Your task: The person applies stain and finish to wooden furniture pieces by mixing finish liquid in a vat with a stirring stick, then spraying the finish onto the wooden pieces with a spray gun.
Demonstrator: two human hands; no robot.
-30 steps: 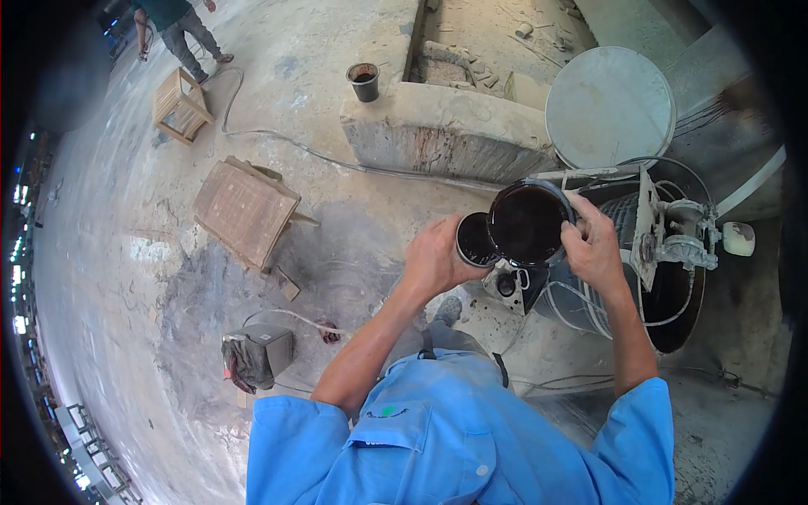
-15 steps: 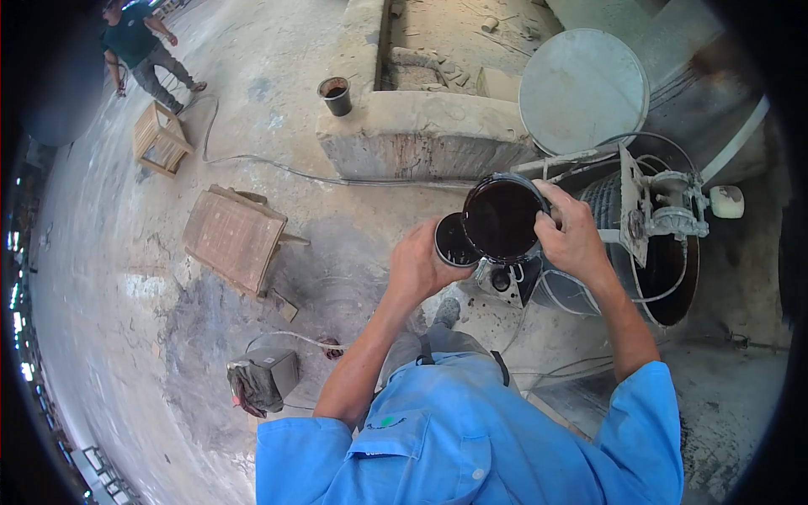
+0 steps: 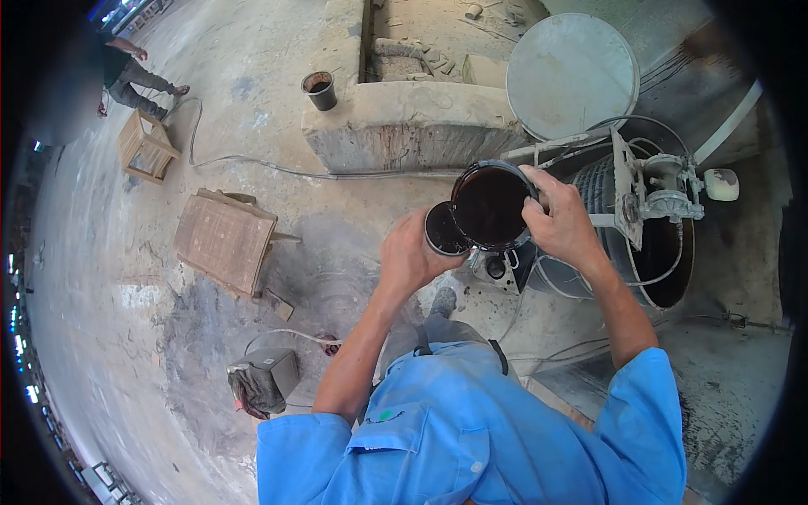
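Near the centre, my left hand (image 3: 410, 255) is wrapped round a small cup (image 3: 444, 229) with dark contents. Just right of it, my right hand (image 3: 566, 220) grips the rim of a larger round container (image 3: 492, 206), which also holds dark liquid. The larger container's rim overlaps the cup's right edge. Whether liquid is passing between them cannot be made out. Below the containers sits a small device (image 3: 497, 268) with a round dark opening, partly hidden.
A dark cup (image 3: 320, 90) stands on a concrete ledge (image 3: 412, 126). Right are a round lid (image 3: 572, 76), a drum (image 3: 669, 269) and a pump (image 3: 673, 198). Left are a wooden stool (image 3: 225, 240), a wooden frame (image 3: 147, 145), a grey box (image 3: 273, 370) and another person (image 3: 135, 76).
Both hands and their containers have shifted slightly left and up in view, as has the background. The other person appears farther toward the left edge.
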